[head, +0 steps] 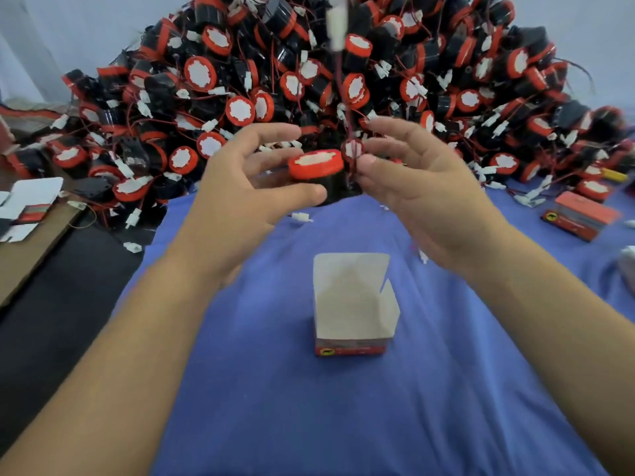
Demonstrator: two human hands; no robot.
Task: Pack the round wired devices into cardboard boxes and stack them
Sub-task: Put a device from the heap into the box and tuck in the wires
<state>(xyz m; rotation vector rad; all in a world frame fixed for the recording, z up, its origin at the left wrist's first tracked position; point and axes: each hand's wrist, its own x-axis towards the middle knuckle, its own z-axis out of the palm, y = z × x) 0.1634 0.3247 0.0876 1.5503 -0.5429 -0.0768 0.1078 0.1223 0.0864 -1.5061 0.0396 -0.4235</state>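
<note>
Both forearms reach forward, raised over a blue-covered counter [309,424]. The left hand [240,187], half curled, grips a round wired device [315,164] with a red cap and black body. The right hand [412,187] pinches its red wire [340,80], which runs up to a blurred white plug [336,25]. An open cardboard box [354,304] stands below the hands, and a heap of devices [240,80] rises behind.

No legible print on the cardboard box [354,350]

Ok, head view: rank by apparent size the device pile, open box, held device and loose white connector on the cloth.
1. device pile
2. open box
3. held device, though farther away
4. loose white connector
</note>
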